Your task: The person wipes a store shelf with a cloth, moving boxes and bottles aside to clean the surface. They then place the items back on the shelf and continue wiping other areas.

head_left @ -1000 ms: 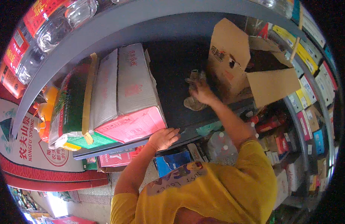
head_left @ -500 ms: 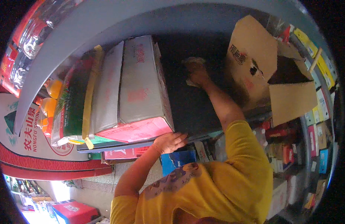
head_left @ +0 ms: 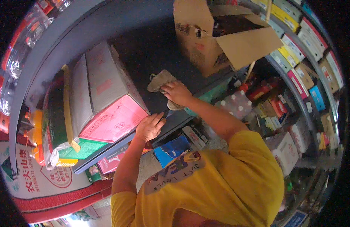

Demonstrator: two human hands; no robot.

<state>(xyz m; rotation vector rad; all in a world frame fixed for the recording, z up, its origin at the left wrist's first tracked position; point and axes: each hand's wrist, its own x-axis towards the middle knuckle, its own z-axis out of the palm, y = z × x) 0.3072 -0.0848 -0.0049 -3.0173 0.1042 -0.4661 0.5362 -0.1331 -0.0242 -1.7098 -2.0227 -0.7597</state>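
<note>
My right hand (head_left: 177, 93) is closed on a brownish-grey cleaning cloth (head_left: 159, 81), which lies bunched and pressed against the dark shelf (head_left: 144, 62) near its front edge. Part of the cloth spreads out beyond my fingers and another part hangs below them. My left hand (head_left: 149, 127) grips the front edge of the shelf, fingers bent over it, right beside the near corner of a white and pink carton (head_left: 114, 117). My left fingertips are partly hidden at that edge.
An open brown cardboard box (head_left: 199, 45) stands on the shelf to the right, flaps sticking out. Left of the carton are a green bag (head_left: 55, 109) and orange bottles (head_left: 38, 132). Beneath the shelf sit a blue box (head_left: 171, 151) and wrapped bottles (head_left: 235, 106). Boxed goods line shelves at right.
My right hand has drawn the cloth from deep on the shelf toward the front edge. My left hand stays at the edge by the carton. The view has shifted to the right.
</note>
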